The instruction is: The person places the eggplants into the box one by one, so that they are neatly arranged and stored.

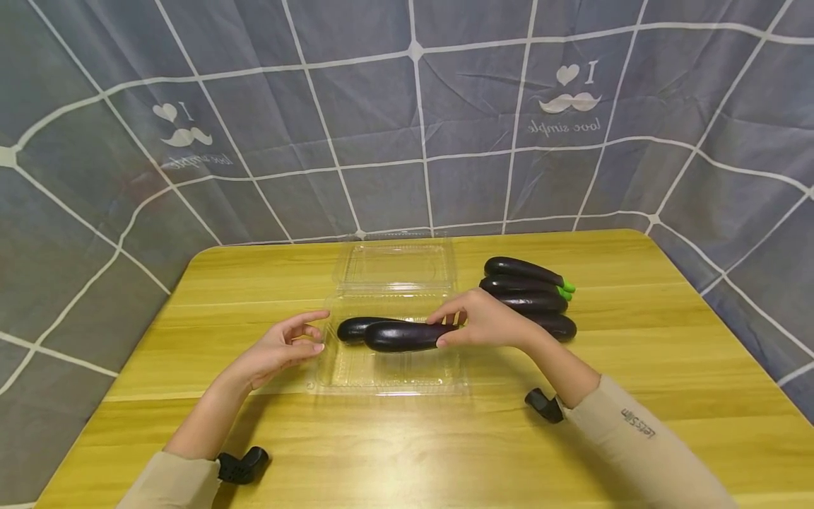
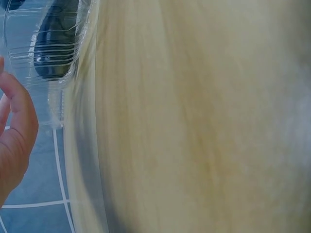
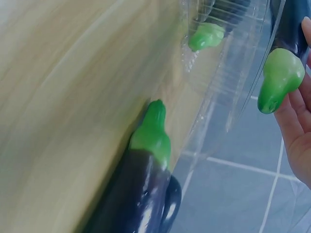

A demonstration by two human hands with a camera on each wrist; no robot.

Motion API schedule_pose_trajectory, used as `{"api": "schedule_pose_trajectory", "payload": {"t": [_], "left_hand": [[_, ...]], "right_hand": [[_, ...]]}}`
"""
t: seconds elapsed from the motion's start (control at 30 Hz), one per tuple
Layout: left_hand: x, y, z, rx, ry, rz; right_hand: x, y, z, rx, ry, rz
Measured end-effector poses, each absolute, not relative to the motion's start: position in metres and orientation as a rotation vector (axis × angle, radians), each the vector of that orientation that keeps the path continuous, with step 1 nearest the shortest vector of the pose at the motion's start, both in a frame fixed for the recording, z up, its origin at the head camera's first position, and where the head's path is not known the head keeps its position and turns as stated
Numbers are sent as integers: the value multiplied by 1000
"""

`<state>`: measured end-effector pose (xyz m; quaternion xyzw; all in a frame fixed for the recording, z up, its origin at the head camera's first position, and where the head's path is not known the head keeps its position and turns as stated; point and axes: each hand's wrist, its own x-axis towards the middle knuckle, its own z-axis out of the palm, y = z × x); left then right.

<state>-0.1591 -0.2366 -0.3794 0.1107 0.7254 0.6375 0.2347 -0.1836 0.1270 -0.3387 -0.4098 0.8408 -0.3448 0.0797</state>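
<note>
My right hand (image 1: 486, 319) holds a dark purple eggplant (image 1: 400, 336) near its stem end, between thumb and fingers, above a clear plastic clamshell container (image 1: 388, 387). The right wrist view shows its green cap (image 3: 282, 73) beside the hand. Behind it, a second eggplant (image 1: 352, 329) lies in the container, partly covered by the held one. That eggplant's green cap (image 3: 206, 36) shows through the clear wall. At the container's left edge, my left hand (image 1: 276, 350) hovers with loosely bent fingers and nothing in them.
Several more eggplants (image 1: 524, 283) lie side by side on the table to the right, some partly behind my right forearm. The container's hinged lid (image 1: 394, 261) lies folded back toward the far table edge. A grey checked curtain (image 1: 381, 127) hangs behind the wooden table (image 1: 407, 452).
</note>
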Motion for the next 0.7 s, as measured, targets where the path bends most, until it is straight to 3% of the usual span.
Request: {"api": "schedule_pose_trajectory", "payload": {"t": [0.7], "left_hand": [[-158, -236, -378, 295, 1997, 1752]], "right_hand": [[-188, 83, -355, -1294, 2479, -939]]}}
